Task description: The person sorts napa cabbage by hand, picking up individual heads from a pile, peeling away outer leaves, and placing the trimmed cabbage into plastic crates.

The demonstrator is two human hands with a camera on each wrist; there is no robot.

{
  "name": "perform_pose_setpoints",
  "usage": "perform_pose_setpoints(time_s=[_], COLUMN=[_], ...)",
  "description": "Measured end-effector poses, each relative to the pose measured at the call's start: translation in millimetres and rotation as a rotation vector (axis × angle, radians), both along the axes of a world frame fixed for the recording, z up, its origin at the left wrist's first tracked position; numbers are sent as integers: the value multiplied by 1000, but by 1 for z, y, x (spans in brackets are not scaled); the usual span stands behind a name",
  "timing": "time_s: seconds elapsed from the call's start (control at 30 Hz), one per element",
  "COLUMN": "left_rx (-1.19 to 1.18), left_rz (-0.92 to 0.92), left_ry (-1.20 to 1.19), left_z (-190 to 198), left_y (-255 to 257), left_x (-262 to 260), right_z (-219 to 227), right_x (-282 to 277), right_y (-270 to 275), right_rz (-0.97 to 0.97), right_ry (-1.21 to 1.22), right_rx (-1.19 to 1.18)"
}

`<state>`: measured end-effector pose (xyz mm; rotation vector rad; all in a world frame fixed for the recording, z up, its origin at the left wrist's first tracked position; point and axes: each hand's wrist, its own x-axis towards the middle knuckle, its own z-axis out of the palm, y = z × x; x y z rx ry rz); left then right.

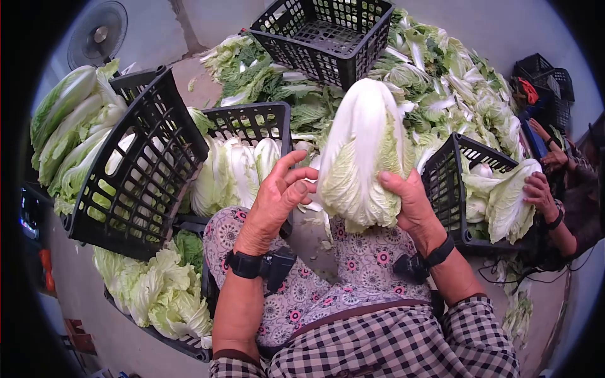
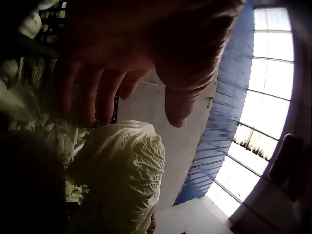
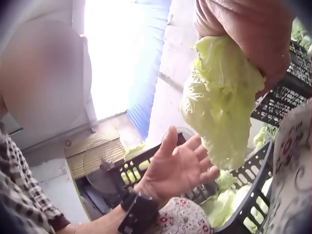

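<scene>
A napa cabbage (image 1: pixel 362 151), white-ribbed with pale green crinkled leaves, is held upright above the lap in the head view. My right hand (image 1: pixel 413 198) grips its lower right side, thumb across the front leaves. In the right wrist view that hand (image 3: pixel 248 34) covers one end of the cabbage (image 3: pixel 222 107). My left hand (image 1: pixel 277 189) is at the cabbage's left side, fingers spread and slightly bent, holding nothing. The right wrist view shows its open palm (image 3: pixel 178 168) facing the cabbage. In the left wrist view its fingers (image 2: pixel 105 95) extend over the cabbage (image 2: pixel 146 165).
Black crates (image 1: pixel 142 183) of cabbages stand at the left, one tilted. Another crate (image 1: pixel 350 63) sits on a large heap of loose leaves (image 1: pixel 454 88). At the right, another person's hand (image 1: pixel 541 194) touches cabbage in a crate (image 1: pixel 444 183). A fan (image 1: pixel 97 34) stands behind.
</scene>
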<state>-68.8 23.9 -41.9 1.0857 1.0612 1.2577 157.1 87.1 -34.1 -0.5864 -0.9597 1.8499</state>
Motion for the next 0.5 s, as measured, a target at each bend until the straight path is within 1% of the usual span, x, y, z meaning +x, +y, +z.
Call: perform_pose_setpoints(time_s=[0.13,0.17,0.27,0.37,0.4,0.5], left_rx=[-10,-14,-33,-37,-36,-36], left_rz=[-91,-93,-116,-103,-100,-95], left_ry=[43,39,119,134,133,134], left_z=[0,2,0,1,0,-1], left_y=[-2,-3,-3,-3,-3,-3], left_x=[1,4,4,5,6,6], right_z=[-5,-4,-11,-28,-24,-34], right_x=[43,55,103,163,173,221], right_y=[32,38,63,90,90,106], right_rz=[-228,-318,-527,-636,-697,-887], right_ry=[68,60,94,179,160,55], right_rx=[-6,10,-15,-60,-48,-53])
